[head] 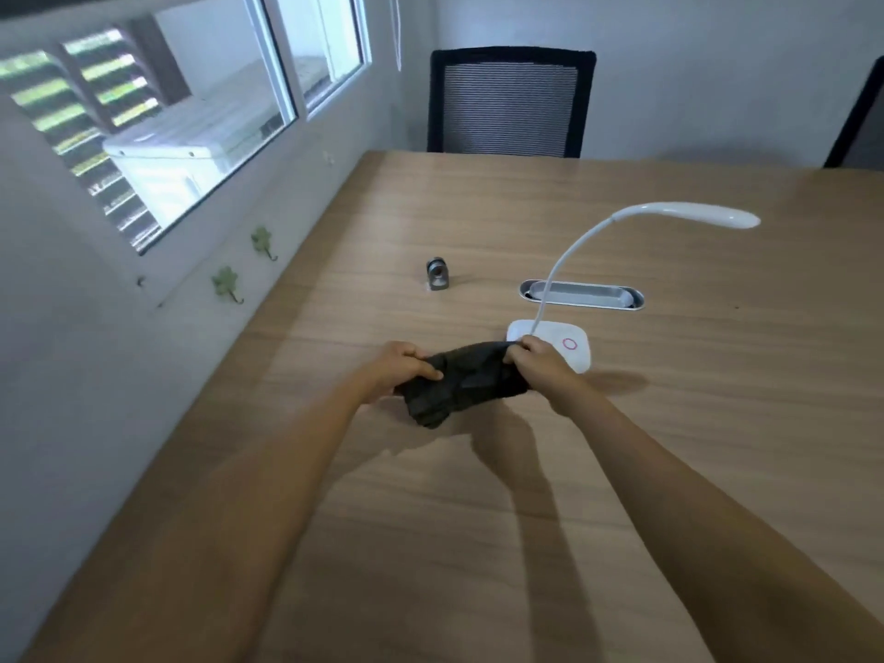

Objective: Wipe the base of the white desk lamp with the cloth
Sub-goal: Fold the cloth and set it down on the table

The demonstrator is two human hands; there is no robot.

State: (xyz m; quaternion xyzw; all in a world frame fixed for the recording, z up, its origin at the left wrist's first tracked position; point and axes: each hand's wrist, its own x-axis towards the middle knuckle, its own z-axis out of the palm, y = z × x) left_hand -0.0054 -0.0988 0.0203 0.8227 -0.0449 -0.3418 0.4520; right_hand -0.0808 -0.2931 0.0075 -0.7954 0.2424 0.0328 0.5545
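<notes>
A dark grey cloth [466, 382] is bunched up and held above the wooden table between both hands. My left hand [404, 366] grips its left end and my right hand [538, 363] pinches its right end. The white desk lamp stands just behind my right hand; its flat base [571, 349] has a pink ring on top, and my right hand hides the base's near left corner. A thin white neck curves up from the base to the lamp head [703, 214] at the right.
The wooden table [478, 495] runs along the wall at the left. A small grey metal object [437, 275] sits left of a metal cable slot [586, 295]. A black mesh chair [509, 105] stands at the far edge, another at the right [861, 122].
</notes>
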